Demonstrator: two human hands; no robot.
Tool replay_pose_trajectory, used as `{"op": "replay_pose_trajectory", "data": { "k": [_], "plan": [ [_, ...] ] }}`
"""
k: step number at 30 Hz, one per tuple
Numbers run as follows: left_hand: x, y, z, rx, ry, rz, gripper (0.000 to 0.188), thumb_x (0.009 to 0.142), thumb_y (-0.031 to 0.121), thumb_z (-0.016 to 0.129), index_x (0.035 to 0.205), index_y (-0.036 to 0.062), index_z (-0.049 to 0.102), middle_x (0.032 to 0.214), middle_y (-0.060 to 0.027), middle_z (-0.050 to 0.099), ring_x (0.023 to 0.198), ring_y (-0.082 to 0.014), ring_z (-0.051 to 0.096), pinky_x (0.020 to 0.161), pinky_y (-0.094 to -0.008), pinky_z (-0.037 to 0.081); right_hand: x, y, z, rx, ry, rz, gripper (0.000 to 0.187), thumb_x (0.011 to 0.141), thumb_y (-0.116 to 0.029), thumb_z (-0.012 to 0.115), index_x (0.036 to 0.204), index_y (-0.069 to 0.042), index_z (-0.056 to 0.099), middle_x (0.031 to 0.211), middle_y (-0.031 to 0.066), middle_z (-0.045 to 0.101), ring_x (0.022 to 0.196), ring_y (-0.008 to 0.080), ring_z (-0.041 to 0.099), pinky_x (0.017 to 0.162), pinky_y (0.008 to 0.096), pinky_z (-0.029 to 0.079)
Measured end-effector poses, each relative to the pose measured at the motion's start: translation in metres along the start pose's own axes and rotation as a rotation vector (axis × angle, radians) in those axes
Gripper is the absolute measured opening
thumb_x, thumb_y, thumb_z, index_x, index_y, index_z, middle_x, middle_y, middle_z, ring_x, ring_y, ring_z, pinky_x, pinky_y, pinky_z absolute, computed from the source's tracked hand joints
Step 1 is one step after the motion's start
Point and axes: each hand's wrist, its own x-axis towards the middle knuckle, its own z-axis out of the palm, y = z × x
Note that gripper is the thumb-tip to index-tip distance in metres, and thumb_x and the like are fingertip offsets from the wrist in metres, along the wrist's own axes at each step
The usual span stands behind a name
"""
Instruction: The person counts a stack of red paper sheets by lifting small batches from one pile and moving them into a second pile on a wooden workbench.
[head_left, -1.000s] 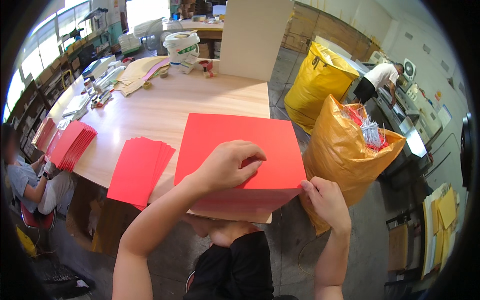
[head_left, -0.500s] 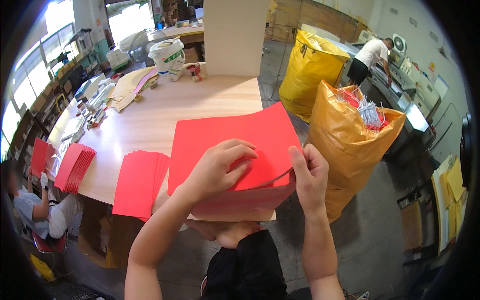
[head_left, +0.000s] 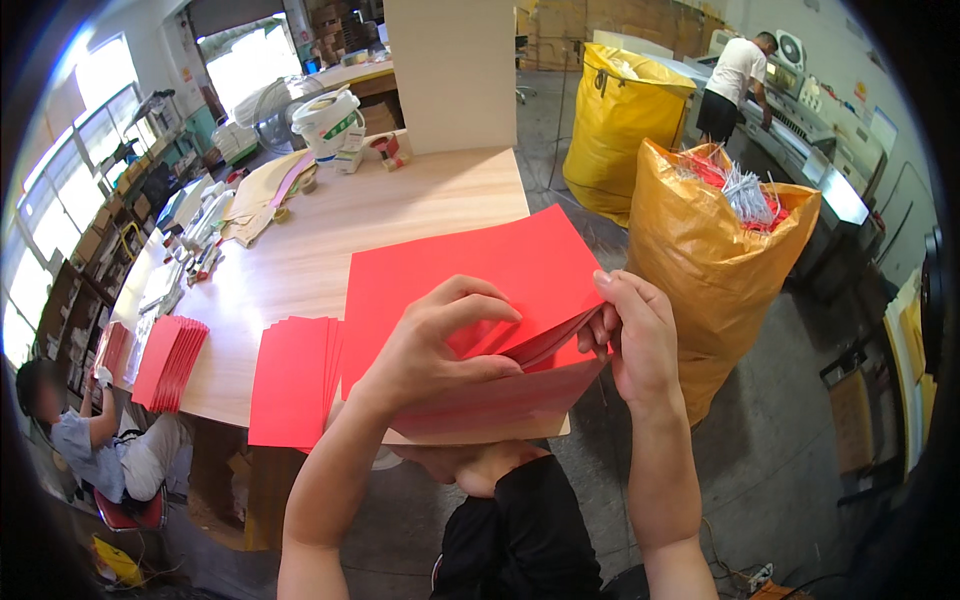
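Note:
A thick stack of large red paper sheets [head_left: 450, 265] lies at the near right corner of the wooden table. My right hand [head_left: 640, 325] pinches the near right corner of several top sheets, raising them so a gap shows along the near edge. My left hand [head_left: 430, 345] rests over the stack's near edge, thumb and fingers spread apart, the thumb close to the gap. To the left of the stack, a fanned pile of narrower red sheets [head_left: 290, 380] overhangs the table edge.
Farther left, another fanned red pile [head_left: 170, 365] lies near a seated person [head_left: 90, 435]. A white bucket [head_left: 330, 125] and tape rolls stand at the table's back. An orange sack [head_left: 715, 270] and a yellow sack [head_left: 620, 140] stand right; another person [head_left: 735, 90] bends over a machine.
My right hand has lifted the corner of the top sheets higher, widening the gap. My left hand's thumb and fingers have spread farther apart. The whole view has shifted slightly.

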Motion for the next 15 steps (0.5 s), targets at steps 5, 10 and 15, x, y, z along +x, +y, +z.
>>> {"op": "replay_pose_trajectory", "data": {
  "k": [5, 10, 15],
  "plan": [
    [0.001, 0.004, -0.001, -0.078, 0.019, -0.093, 0.058, 0.077, 0.016, 0.099, 0.127, 0.0044, 0.074, 0.127, -0.0120, 0.073, 0.124, -0.0272, 0.071, 0.112, -0.0430, 0.056, -0.003, 0.003, 0.004, 0.111, 0.015, -0.026, 0.048, 0.110, -0.034, 0.066, 0.070, -0.012, 0.050, 0.062, 0.0013, 0.054, 0.055, 0.0130, 0.056, 0.052, 0.0276, 0.046],
    [0.000, 0.009, 0.013, -0.130, 0.158, -0.089, 0.049, 0.091, 0.007, 0.081, 0.139, 0.0078, 0.069, 0.131, -0.0149, 0.070, 0.121, -0.0320, 0.071, 0.105, -0.0433, 0.058, 0.002, 0.019, 0.005, -0.637, 0.156, -0.461, 0.048, 0.109, -0.030, 0.070, 0.072, -0.008, 0.050, 0.062, -0.0015, 0.054, 0.053, 0.0106, 0.053, 0.051, 0.0280, 0.039],
    [-0.003, -0.003, 0.003, 0.150, -0.050, 0.015, 0.045, 0.094, 0.009, 0.078, 0.138, 0.0174, 0.070, 0.134, -0.0173, 0.064, 0.118, -0.0366, 0.071, 0.099, -0.0440, 0.060, 0.007, 0.002, 0.002, -0.128, 0.015, -0.079, 0.042, 0.108, -0.022, 0.068, 0.071, -0.010, 0.053, 0.062, -0.0015, 0.054, 0.054, 0.0104, 0.054, 0.050, 0.0276, 0.039]
  ]
}}
